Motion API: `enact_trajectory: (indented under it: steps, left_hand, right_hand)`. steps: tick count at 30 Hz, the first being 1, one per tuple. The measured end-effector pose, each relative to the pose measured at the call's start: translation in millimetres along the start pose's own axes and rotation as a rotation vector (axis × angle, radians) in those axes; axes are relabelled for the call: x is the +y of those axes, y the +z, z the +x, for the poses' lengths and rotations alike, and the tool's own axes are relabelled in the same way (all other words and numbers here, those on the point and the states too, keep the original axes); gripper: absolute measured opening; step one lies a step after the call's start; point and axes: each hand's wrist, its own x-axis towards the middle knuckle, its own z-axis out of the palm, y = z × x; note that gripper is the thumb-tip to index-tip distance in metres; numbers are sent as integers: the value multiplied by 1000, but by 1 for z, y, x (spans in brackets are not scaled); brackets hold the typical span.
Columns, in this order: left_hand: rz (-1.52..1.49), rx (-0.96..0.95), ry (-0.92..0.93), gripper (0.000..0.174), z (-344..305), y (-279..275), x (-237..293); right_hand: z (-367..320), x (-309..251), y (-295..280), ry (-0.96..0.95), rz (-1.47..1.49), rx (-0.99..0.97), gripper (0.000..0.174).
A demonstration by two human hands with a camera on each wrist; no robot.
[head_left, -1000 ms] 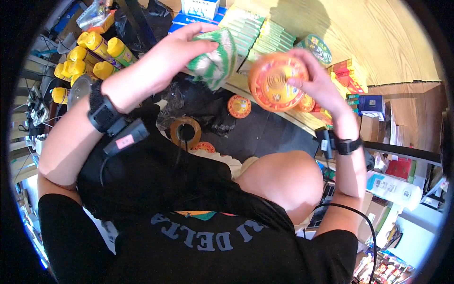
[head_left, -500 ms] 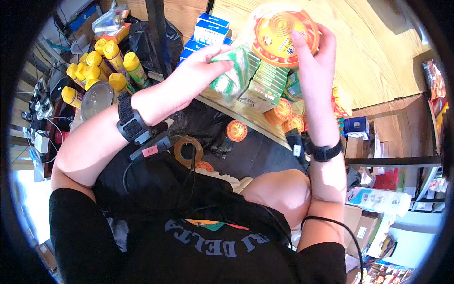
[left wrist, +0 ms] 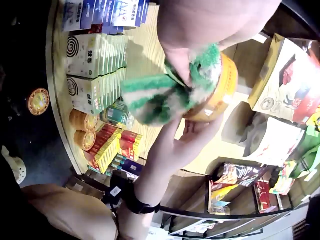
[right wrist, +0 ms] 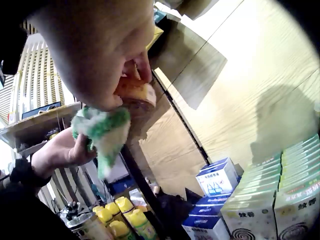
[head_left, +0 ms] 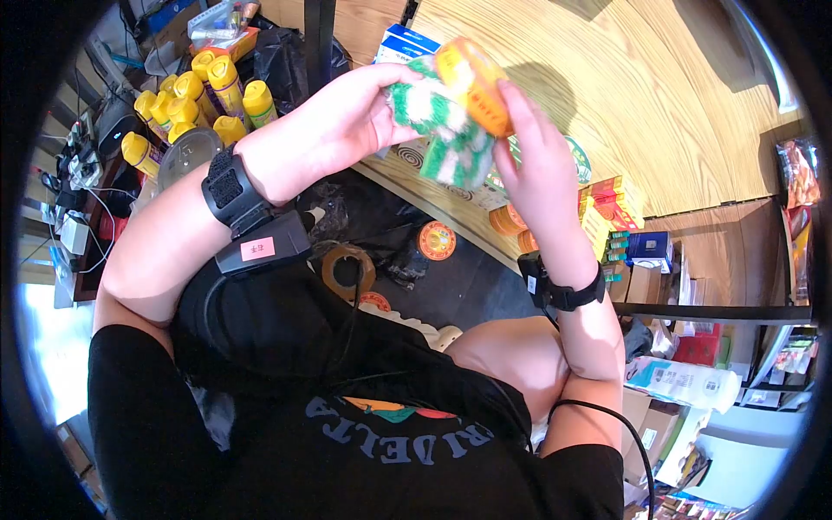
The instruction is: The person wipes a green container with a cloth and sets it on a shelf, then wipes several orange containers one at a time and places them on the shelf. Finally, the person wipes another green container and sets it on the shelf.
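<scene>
A fluffy green-and-white cloth [head_left: 438, 113] is gripped by my left hand [head_left: 351, 117], its loose end hanging down. My right hand [head_left: 542, 143] holds a round orange-and-yellow tub [head_left: 475, 82] by its edge, tilted so its side faces up, slightly blurred. In the left wrist view the cloth [left wrist: 200, 70] lies against the tub [left wrist: 220, 92], with the right fingers under its rim. The right wrist view shows the tub [right wrist: 137, 94] in the curled right fingers, the cloth [right wrist: 107, 130] just below it.
A wooden shelf [head_left: 659, 104] carries green mosquito coil boxes [left wrist: 97, 95], blue boxes [left wrist: 127, 12] and small orange tubs [head_left: 505, 219]. Another orange tub [head_left: 436, 240] is lower down, near a tape roll [head_left: 348, 270]. Several yellow-capped bottles [head_left: 224, 78] stand at left.
My right hand has turned the tub from lid-facing to side-on and brought it left, against the cloth. The left hand keeps its grip on the cloth, which has opened out and hangs lower.
</scene>
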Motion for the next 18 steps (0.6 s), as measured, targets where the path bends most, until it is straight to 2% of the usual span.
enact_trajectory:
  steps: [1, 4, 5, 8, 9, 12, 15, 18]
  left_hand:
    - [4, -40, -5, 26, -4, 3, 1]
    - [70, -65, 21, 25, -8, 6, 2]
    - [115, -45, 45, 26, -9, 8, 2]
    - [257, 46, 130, 28, 0, -9, -5]
    - [306, 83, 160, 29, 2, -13, -7]
    - [286, 65, 106, 31, 4, -13, -9]
    - [75, -133, 54, 32, -4, 2, -11]
    - [86, -288, 36, 33, 2, -9, -13]
  right_hand:
    - [-1, 3, -2, 83, -19, -63, 60]
    - [-6, 26, -3, 33, -286, -19, 60]
    - [-7, 30, -5, 66, -322, -10, 53]
    - [-6, 18, -12, 431, 360, 189, 44]
    - [-1, 10, -18, 525, 788, 243, 44]
    - [-2, 4, -25, 646, 1627, 115, 51]
    - [-7, -2, -4, 744, 1646, -78, 55]
    - [-11, -2, 5, 701, 1413, -148, 55]
